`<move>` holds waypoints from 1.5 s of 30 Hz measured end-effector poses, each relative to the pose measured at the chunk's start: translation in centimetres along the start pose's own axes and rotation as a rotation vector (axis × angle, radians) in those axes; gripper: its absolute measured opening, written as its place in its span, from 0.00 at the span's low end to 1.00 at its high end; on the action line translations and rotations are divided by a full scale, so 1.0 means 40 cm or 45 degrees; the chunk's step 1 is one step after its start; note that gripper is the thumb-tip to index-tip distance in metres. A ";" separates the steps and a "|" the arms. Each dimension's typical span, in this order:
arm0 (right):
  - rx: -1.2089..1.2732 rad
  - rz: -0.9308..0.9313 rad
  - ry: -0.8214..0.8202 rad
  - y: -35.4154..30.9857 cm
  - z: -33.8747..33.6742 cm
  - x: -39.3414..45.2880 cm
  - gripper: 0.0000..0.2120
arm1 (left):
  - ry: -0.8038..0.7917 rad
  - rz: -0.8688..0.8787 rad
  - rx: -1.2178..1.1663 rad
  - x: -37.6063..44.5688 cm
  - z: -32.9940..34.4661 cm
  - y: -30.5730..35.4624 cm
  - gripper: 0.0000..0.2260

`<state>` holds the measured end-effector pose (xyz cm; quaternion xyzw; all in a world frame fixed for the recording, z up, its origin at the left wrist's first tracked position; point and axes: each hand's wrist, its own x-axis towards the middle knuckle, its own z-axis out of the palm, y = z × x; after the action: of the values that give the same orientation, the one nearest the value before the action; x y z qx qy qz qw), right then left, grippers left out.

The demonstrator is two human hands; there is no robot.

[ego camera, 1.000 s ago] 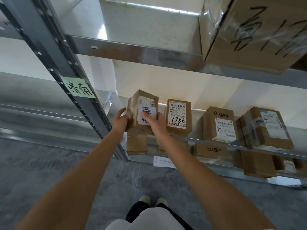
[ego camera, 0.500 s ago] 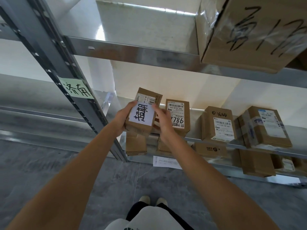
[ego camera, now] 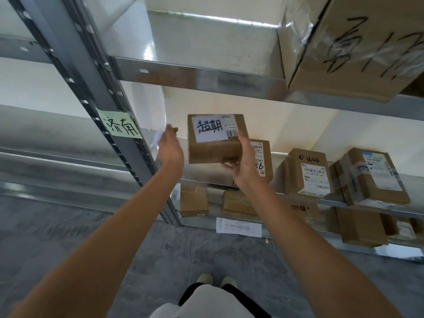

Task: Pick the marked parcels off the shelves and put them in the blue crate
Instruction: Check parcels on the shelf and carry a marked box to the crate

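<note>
Head view: marked parcel (ego camera: 215, 140) held clear of the shelf (ego camera: 339, 199).
Right hand (ego camera: 244, 162) clamped on its right end; long axis horizontal, label upward. Left hand (ego camera: 171, 149) open, just beside, not touching.

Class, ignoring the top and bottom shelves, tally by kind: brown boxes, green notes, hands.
Brown boxes: 4, the held box plus three standing boxes
Green note: 1
Hands: 2, left hand, right hand
Total: 7

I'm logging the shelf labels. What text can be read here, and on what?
"超期": white slip on held parcel
"济南": green note on upright
"3644": third parcel
"86": parcel behind right hand
Big box: scrawl, unclear
Barcode labels: too small
</note>
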<state>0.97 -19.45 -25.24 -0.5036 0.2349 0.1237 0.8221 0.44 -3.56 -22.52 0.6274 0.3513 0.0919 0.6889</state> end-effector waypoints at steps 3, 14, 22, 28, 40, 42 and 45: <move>0.009 -0.039 0.106 0.002 0.013 -0.013 0.33 | -0.296 0.016 0.069 -0.039 0.035 0.005 0.18; -0.360 -0.421 0.331 -0.037 -0.059 -0.088 0.20 | -0.523 0.102 0.040 -0.122 0.120 -0.029 0.21; -0.169 -0.530 0.566 -0.117 -0.209 -0.162 0.18 | -0.711 0.130 0.092 -0.260 0.260 -0.056 0.22; 0.054 -0.470 0.698 -0.179 -0.443 -0.240 0.15 | -0.879 0.155 0.115 -0.439 0.406 -0.122 0.23; 0.169 -0.460 1.107 -0.251 -0.951 -0.480 0.27 | -1.390 0.159 0.356 -0.864 0.665 -0.333 0.25; 0.176 -0.466 1.158 -0.249 -1.028 -0.531 0.25 | -1.454 0.202 0.403 -0.933 0.702 -0.370 0.25; 0.199 -0.480 1.169 -0.231 -1.123 -0.598 0.24 | -1.541 0.237 0.442 -1.040 0.739 -0.403 0.22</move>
<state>-27.24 -62.74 -23.09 -0.4767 0.4858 -0.2794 0.6773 -17.56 -53.96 -23.16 0.6987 -0.1465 -0.2777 0.6428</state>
